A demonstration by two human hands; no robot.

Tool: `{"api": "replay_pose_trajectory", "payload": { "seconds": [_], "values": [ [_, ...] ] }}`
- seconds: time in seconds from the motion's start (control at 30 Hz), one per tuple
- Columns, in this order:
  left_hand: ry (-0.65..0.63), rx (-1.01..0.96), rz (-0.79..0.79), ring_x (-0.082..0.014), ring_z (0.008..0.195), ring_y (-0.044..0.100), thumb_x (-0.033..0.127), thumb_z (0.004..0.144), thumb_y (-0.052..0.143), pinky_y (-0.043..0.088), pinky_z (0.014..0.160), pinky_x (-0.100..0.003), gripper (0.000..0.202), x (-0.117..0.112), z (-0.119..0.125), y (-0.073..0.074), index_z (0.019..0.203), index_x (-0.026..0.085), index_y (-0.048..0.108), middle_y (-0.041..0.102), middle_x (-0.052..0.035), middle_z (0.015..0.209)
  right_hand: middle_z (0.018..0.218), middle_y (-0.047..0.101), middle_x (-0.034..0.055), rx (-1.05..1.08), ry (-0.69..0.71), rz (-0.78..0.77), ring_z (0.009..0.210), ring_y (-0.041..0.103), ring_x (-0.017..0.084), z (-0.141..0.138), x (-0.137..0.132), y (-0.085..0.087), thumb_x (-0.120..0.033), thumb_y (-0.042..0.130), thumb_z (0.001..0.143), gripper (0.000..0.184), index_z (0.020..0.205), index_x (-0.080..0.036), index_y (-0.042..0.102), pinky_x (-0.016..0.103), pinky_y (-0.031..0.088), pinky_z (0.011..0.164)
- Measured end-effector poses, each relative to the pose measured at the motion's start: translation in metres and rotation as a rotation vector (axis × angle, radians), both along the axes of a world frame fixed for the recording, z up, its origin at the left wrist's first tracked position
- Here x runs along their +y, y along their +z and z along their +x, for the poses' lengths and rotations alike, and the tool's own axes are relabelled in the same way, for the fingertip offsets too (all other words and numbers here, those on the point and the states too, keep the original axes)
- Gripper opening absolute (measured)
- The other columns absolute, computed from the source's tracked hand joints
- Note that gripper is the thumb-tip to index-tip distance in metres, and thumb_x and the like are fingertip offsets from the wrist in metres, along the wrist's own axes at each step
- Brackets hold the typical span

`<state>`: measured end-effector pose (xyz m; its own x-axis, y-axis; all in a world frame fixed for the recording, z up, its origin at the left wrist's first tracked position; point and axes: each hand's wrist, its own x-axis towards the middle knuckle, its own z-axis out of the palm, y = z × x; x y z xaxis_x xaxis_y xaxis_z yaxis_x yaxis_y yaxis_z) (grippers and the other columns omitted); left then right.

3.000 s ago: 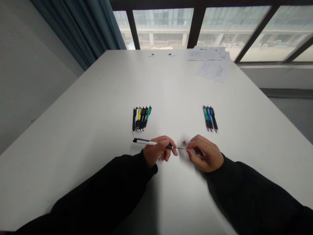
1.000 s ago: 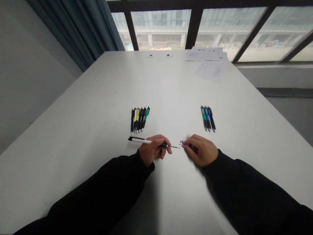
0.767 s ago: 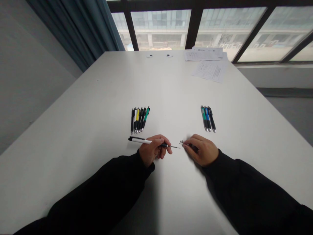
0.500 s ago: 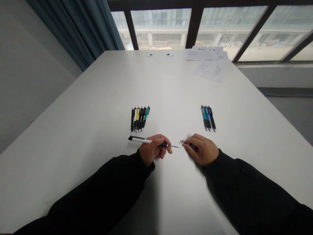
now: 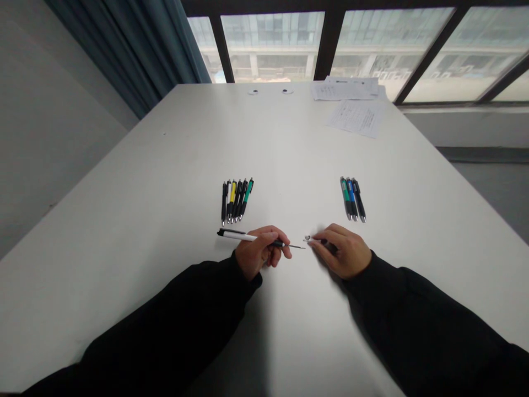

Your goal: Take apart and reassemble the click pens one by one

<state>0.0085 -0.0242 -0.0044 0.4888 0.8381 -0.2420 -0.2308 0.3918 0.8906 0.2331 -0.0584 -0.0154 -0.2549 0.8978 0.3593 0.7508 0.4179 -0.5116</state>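
Note:
My left hand (image 5: 263,252) is closed around a white ballpoint pen (image 5: 236,235) with a black clip and dark grip. The pen lies nearly level, and its thin refill (image 5: 296,247) sticks out of the open front end toward the right. Across a small gap, my right hand (image 5: 342,251) rests on the table with thumb and fingertips pinched together. At those fingertips shows a small shiny piece (image 5: 307,239), too small to make out; the fingers hide part of it.
On the white table (image 5: 281,154), a row of several pens (image 5: 236,201) lies beyond my left hand. Three more pens (image 5: 352,199) lie beyond my right. Printed papers (image 5: 355,117) sit at the far right edge, by the window. Two eye-shaped marks (image 5: 253,92) are at the far edge.
My right fingertips have shifted slightly around the small piece. My left hand and the white pen stay where they were.

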Motion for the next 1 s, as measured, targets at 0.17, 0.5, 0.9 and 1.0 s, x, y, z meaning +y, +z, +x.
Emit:
{"api": "replay_pose_trajectory", "payload": {
  "seconds": [0.17, 0.5, 0.9, 1.0],
  "values": [
    [-0.008, -0.003, 0.013, -0.0075, 0.035, 0.045, 0.038, 0.078, 0.054, 0.024, 0.035, -0.019, 0.028, 0.000, 0.000, 0.000, 0.075, 0.011, 0.060, 0.066, -0.0065, 0.060, 0.077, 0.062, 0.0048, 0.176, 0.061, 0.098, 0.052, 0.049, 0.010, -0.005, -0.006, 0.015, -0.020, 0.061, 0.086, 0.010, 0.092, -0.016, 0.068, 0.025, 0.044, 0.050],
    [-0.135, -0.010, 0.067, -0.0085, 0.038, 0.050, 0.044, 0.082, 0.056, 0.029, 0.035, -0.019, 0.036, 0.000, 0.000, -0.003, 0.083, 0.009, 0.063, 0.071, -0.0117, 0.071, 0.083, 0.062, 0.0066, 0.239, 0.245, 0.056, 0.065, 0.057, 0.013, -0.008, -0.014, 0.024, -0.013, 0.057, 0.086, 0.016, 0.099, -0.017, 0.066, 0.025, 0.047, 0.054],
    [0.063, -0.374, -0.306, -0.0080, 0.033, 0.045, 0.031, 0.076, 0.058, 0.028, 0.036, -0.018, 0.018, 0.014, -0.014, 0.010, 0.073, 0.013, 0.062, 0.066, -0.0032, 0.058, 0.074, 0.058, 0.0040, 0.074, 0.219, -0.022, 0.059, 0.052, 0.013, 0.019, 0.000, 0.012, -0.017, 0.058, 0.084, 0.006, 0.082, -0.016, 0.064, 0.026, 0.043, 0.055],
    [0.044, -0.395, -0.315, -0.0085, 0.033, 0.046, 0.031, 0.076, 0.059, 0.028, 0.036, -0.018, 0.018, 0.014, -0.015, 0.008, 0.073, 0.013, 0.063, 0.066, -0.0036, 0.058, 0.077, 0.061, 0.0051, -0.030, 0.216, -0.053, 0.066, 0.057, 0.015, 0.020, 0.001, 0.005, -0.020, 0.057, 0.085, 0.009, 0.084, -0.017, 0.065, 0.027, 0.047, 0.061]
  ]
}}
